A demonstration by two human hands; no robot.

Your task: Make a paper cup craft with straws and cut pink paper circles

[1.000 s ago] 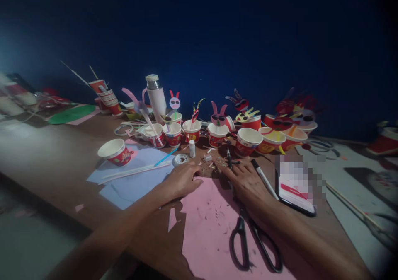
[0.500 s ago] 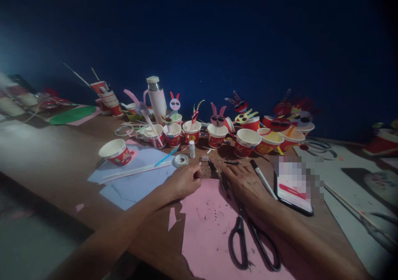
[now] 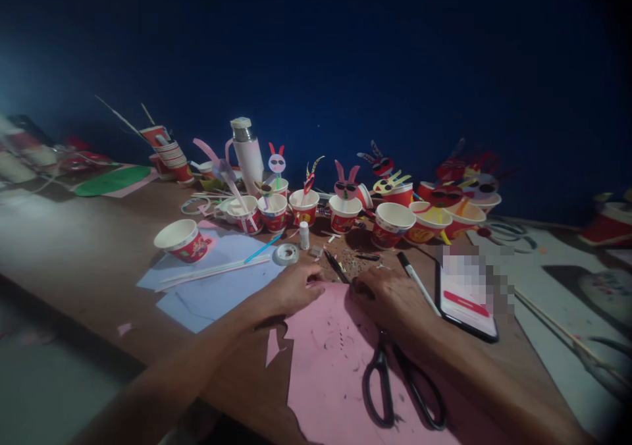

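My left hand (image 3: 297, 288) rests at the upper left edge of a pink paper sheet (image 3: 326, 366), its thumb and fingers pressed together; what they hold, if anything, is hidden. Across the sheet's top right, my right hand (image 3: 392, 295) is curled with the fingertips tucked down, and I cannot see what is in them. Black-handled scissors (image 3: 379, 382) lie on the sheet, their blades partly covered by the right hand. Between the hands, a dark pen-like tool (image 3: 336, 267) lies on the brown table, near a small clear block (image 3: 316, 252).
Red paper cups (image 3: 345, 213), several with rabbit-faced cutouts, line the back before a white flask (image 3: 248, 162). Another cup (image 3: 180, 241) stands on pale blue sheets (image 3: 192, 307) at left. A tape roll (image 3: 286, 254), glue bottle (image 3: 304, 235), marker (image 3: 417, 280) and phone (image 3: 467, 300) lie around.
My right hand has gone from lying flat with fingers stretched forward to curled, drawn back towards me. My left hand has barely shifted. More of the dark tool between the hands shows.
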